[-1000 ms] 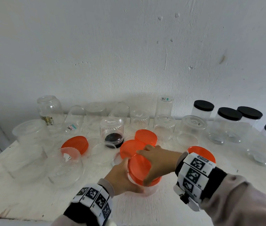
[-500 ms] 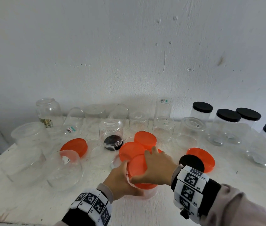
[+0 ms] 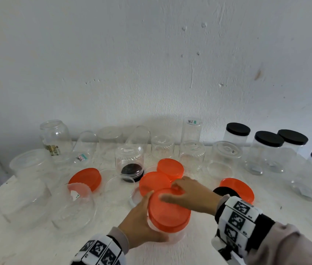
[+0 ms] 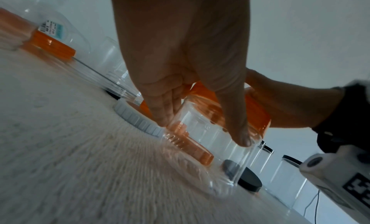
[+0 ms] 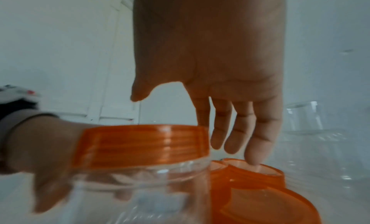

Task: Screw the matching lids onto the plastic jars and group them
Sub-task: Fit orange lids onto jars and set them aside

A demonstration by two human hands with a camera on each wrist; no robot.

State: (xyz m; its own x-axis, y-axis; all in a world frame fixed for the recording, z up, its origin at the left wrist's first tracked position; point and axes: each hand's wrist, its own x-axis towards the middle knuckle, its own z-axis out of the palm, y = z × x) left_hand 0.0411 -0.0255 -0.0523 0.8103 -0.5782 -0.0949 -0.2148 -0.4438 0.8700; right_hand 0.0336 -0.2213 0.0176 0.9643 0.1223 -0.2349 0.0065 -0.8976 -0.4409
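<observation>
**Jar with orange lid gripped by left hand, right hand loose over it**

Clear jar point(image 3: 167, 233) stands on the white table point(image 3: 27, 243) at 6 o'clock in the head view, with the orange lid point(image 3: 168, 210) sitting on its mouth. Left hand point(image 3: 141, 224) wraps the jar wall from 9 o'clock, fingers and thumb curled round it. Left wrist view confirms it: fingers point(image 4: 164, 110) on one side, thumb on the other, both pressed on the clear wall below the lid.

Right hand point(image 3: 191, 194) reaches in from 3 o'clock, lying across the far part of the lid; blurred in the head view, contact unclear there. Right wrist view settles it: fingers point(image 5: 258, 132) hang straight and relaxed beyond the lid's 3 o'clock edge, clamped on nothing; the smallest fingertip seems to touch a loose orange lid point(image 5: 258, 173) behind.

Only the head view shows the layout: two loose orange lids point(image 3: 155, 183) just at 12 o'clock of the jar, another point(image 3: 86, 177) at 10 o'clock, one more point(image 3: 237, 189) at 2 o'clock with a black lid point(image 3: 225, 191) against it. Black-lidded jars point(image 3: 268, 150) are grouped at 2 o'clock by the wall point(image 3: 151, 54). Open clear jars point(image 3: 54, 136) line up along 10 to 12 o'clock.

Only the left wrist view shows a ribbed white lid point(image 4: 138, 119) beside the jar's base.
</observation>
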